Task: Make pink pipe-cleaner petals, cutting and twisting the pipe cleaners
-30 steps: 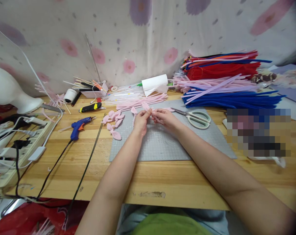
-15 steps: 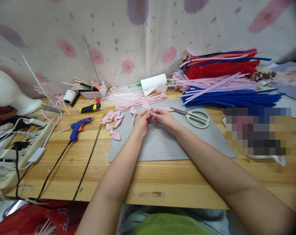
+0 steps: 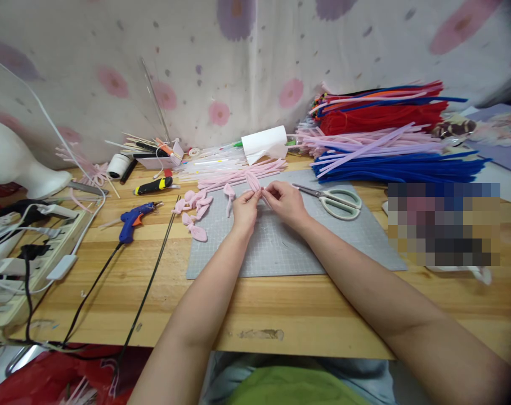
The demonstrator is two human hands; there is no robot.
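Note:
Over the grey cutting mat (image 3: 281,247) my two hands meet on one pink pipe cleaner (image 3: 252,181) bent into a loop. My left hand (image 3: 244,209) pinches it from the left, with the loop sticking up past the fingertips. My right hand (image 3: 286,201) is closed on the same piece from the right, fingers pressed together. Several finished pink loop shapes (image 3: 196,208) lie on the mat's left edge. A bundle of straight pink pipe cleaners (image 3: 238,175) lies just beyond my hands.
Scissors (image 3: 335,200) lie on the mat to the right. A blue glue gun (image 3: 134,217) and its black cord lie left, near a power strip (image 3: 31,247). Stacks of red, lilac and blue pipe cleaners (image 3: 390,140) fill the back right. A white roll (image 3: 264,142) sits behind.
My hands have stayed together on the pink piece, with the right hand's fingers shifting a little closer to the left hand. The view has tipped slightly.

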